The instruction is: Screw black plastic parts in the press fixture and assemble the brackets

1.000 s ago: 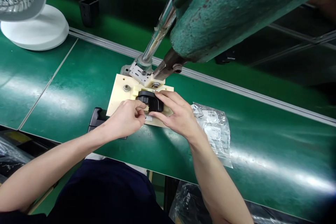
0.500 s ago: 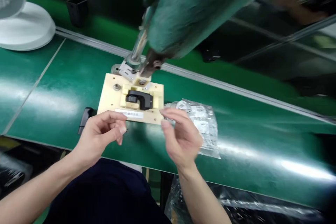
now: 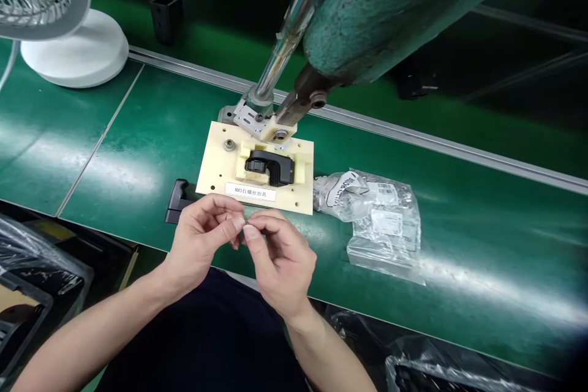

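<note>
Green covers the table [image 3: 463, 226] in the head view. The left hand [image 3: 199, 245] and right hand [image 3: 282, 263] are half curled, fingertips meeting; I cannot tell if they pinch something tiny. Past them, a black bent part [image 3: 281, 171] sits in a cream plate [image 3: 211, 162]. The plate's white label [image 3: 250, 192] says "MM3打螺丝治具". Print on the clear bag [image 3: 367, 249] is hard to read.

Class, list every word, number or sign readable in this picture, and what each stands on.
"MM3打螺丝治具": white label on the cream plate.
Bold dark lettering at the clear plastic bag: tilted and creased, not surely legible.
White stickers there: print too small to read.
</note>
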Tool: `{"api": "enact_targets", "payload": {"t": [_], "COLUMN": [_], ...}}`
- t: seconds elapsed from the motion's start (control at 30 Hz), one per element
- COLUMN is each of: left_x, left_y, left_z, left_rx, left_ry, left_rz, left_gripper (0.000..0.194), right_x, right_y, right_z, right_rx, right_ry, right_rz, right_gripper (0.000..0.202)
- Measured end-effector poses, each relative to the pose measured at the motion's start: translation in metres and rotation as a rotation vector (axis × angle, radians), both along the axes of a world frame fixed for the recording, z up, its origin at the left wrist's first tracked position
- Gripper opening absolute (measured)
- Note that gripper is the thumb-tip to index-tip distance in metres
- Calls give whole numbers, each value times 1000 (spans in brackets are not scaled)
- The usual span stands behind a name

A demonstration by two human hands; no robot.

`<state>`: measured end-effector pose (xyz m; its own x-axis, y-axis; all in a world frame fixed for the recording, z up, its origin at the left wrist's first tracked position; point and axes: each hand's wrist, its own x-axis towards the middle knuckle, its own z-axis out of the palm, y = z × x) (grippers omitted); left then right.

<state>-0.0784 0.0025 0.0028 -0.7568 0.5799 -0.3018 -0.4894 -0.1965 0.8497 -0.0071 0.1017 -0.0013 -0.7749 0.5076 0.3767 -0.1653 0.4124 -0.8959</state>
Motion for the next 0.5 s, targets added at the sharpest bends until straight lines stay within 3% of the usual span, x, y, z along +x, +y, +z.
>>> {"api": "enact_targets", "payload": {"t": [0.13,0.23,0.33,0.5], "left_x": [-2,-4,-3,1], "left_y": [-2,-5,-8,-11], "left_z": [1,3,3,-5], "left_rx": [-47,-63,-72,-69], "left_ry": [2,-48,-75,-26], "left_rz": [-51,-175,-185,-143], "left_gripper": [19,27,25,16], "right_x": [1,2,2,2], "right_y": [10,21,27,22], "right_z": [-8,-13,-12,-12], "right_rx": [522,850,915,819], "right_ry": [134,197,225,209], "right_rz": [-93,-32,27,-9], "right_gripper": [15,16,13,11]}}
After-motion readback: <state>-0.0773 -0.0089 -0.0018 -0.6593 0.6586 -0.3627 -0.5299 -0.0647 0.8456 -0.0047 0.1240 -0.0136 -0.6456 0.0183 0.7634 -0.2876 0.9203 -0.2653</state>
